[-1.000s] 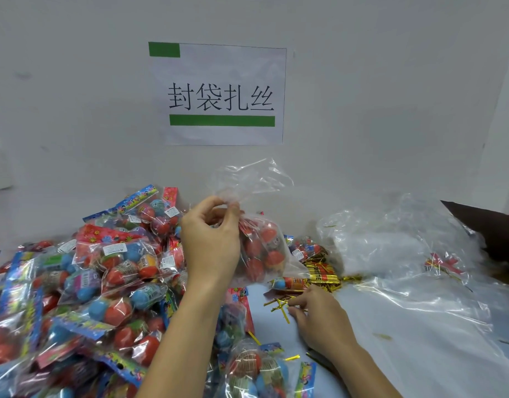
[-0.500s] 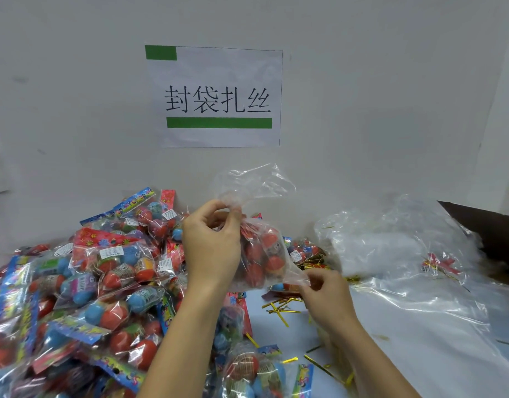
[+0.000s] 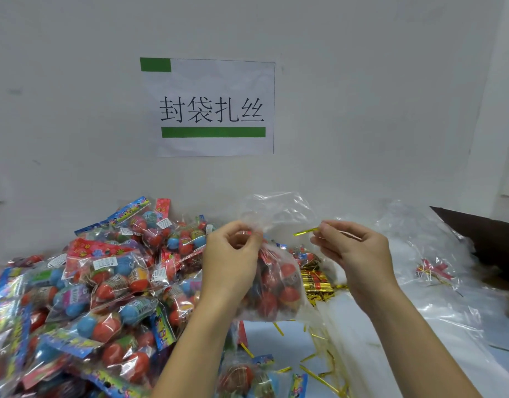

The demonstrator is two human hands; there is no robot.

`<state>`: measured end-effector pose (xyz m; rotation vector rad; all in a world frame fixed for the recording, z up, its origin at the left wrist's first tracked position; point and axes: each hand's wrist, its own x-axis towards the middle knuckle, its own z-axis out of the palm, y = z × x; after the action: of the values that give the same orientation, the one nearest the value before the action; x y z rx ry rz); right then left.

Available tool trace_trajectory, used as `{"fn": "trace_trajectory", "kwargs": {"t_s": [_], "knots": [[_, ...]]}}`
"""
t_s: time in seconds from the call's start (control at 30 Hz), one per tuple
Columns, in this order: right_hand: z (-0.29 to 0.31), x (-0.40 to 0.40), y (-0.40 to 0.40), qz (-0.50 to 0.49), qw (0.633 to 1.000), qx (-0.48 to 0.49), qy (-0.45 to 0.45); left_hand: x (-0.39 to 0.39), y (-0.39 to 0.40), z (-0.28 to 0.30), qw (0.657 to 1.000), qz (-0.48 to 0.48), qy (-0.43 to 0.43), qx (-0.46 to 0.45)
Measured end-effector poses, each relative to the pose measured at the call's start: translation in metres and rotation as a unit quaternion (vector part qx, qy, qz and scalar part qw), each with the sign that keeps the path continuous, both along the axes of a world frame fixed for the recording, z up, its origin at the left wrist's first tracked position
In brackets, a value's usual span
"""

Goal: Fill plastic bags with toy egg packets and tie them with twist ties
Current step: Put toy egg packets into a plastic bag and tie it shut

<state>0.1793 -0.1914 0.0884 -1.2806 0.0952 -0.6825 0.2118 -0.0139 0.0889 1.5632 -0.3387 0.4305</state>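
A clear plastic bag [image 3: 276,285] filled with red toy eggs hangs just above the surface [image 3: 391,354], its gathered neck pinched in the left hand [image 3: 233,262], the loose top flaring above. The right hand [image 3: 353,251], just beside it, pinches a gold twist tie [image 3: 306,231] pointed at the neck but not yet touching it — the tying step appears to be about to start. The next move calls for laying the tie across the bunched plastic and winding it tight. Unbagged egg packets [image 3: 104,282] are heaped to the left; spare ties [image 3: 319,285] lie beneath the bag.
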Motion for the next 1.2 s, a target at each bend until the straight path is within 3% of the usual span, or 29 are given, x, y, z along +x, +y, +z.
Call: {"fn": "trace_trajectory", "kwargs": {"t_s": [0.37, 0.57, 1.2], "knots": [[0.000, -0.001, 0.025, 0.071, 0.996, -0.057, 0.021, -0.012, -0.015, -0.001, 0.996, -0.086, 0.024, -0.031], [0.001, -0.003, 0.025, 0.141, 0.988, -0.064, 0.009, -0.010, -0.016, -0.003, 0.998, -0.065, 0.008, -0.007], [-0.001, -0.001, 0.024, 0.157, 0.985, -0.077, 0.013, -0.014, -0.017, -0.001, 0.999, -0.037, 0.007, -0.036]]}}
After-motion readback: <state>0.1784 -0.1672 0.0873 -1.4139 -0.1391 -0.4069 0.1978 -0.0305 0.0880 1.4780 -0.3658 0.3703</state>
